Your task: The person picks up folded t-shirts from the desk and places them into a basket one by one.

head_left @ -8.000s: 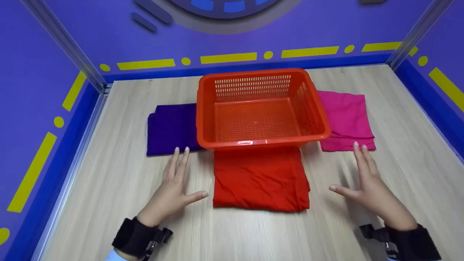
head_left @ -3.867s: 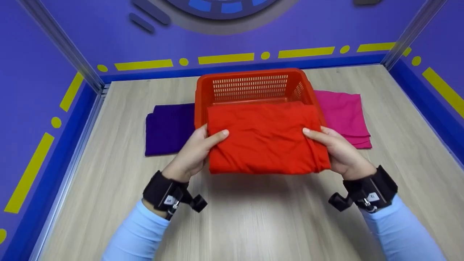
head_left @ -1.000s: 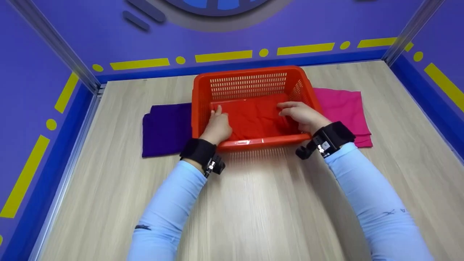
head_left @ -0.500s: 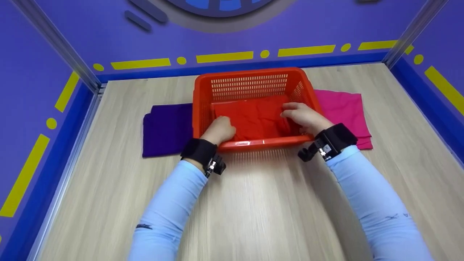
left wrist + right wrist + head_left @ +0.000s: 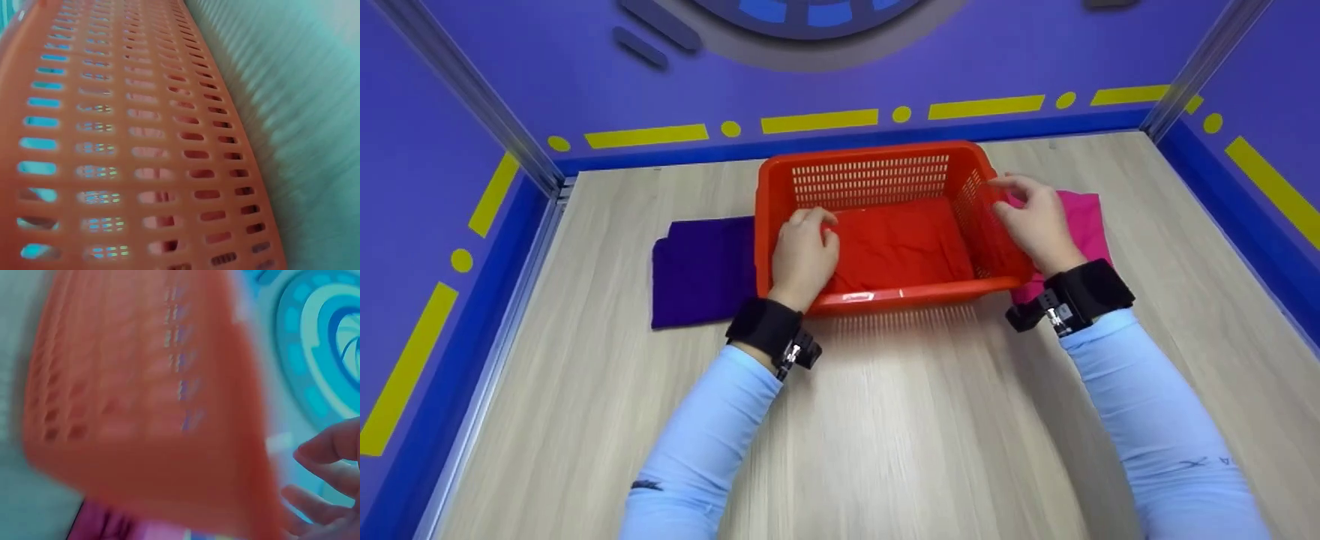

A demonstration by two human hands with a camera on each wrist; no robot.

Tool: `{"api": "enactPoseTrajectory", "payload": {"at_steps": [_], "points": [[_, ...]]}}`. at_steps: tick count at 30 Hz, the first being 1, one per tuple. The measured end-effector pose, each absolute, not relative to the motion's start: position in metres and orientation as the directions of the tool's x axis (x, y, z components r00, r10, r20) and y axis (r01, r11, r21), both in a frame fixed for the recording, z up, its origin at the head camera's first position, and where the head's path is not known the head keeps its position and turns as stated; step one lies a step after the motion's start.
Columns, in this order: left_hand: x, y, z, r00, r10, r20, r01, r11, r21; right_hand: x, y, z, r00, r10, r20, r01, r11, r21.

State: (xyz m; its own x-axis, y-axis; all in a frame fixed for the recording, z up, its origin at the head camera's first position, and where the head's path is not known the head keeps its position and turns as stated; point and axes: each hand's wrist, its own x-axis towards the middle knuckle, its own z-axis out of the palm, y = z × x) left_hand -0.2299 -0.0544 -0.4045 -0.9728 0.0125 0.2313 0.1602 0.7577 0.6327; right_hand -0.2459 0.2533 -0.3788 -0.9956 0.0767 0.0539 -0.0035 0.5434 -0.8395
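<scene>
Red cloth point(image 5: 900, 244), folded, sl. wrinkled, flat in btm of rect. orange-red basket point(image 5: 930, 289), upright, slotted sides

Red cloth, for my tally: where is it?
In the head view, the red cloth lies inside the red basket, mostly right of the left hand.

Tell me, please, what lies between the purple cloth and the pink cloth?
The red basket, with the folded red cloth inside, stands between the purple cloth and the pink cloth, as the head view shows.
</scene>
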Motion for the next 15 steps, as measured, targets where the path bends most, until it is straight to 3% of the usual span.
{"api": "enactPoseTrajectory", "payload": {"at_steps": [5, 8, 11, 15], "points": [[-0.219, -0.076, -0.404, -0.880, -0.032, 0.474, 0.317, 0.703, 0.636, -0.251, 0.266, -0.398, -0.994, 0.096, -0.058, 0.097, 0.465, -0.880], [-0.217, -0.097, -0.404, -0.835, -0.073, 0.545, 0.339, 0.711, 0.615, -0.251, 0.270, -0.405, -0.986, 0.092, -0.137, 0.161, 0.374, -0.913], [-0.218, -0.122, -0.406, -0.845, -0.112, 0.523, 0.281, 0.739, 0.612, -0.251, 0.271, -0.409, -0.977, 0.075, -0.201, 0.214, 0.281, -0.935], [-0.220, -0.153, -0.418, -0.920, -0.116, 0.374, 0.133, 0.806, 0.576, -0.253, 0.269, -0.412, -0.972, 0.055, -0.229, 0.236, 0.229, -0.944]]}}
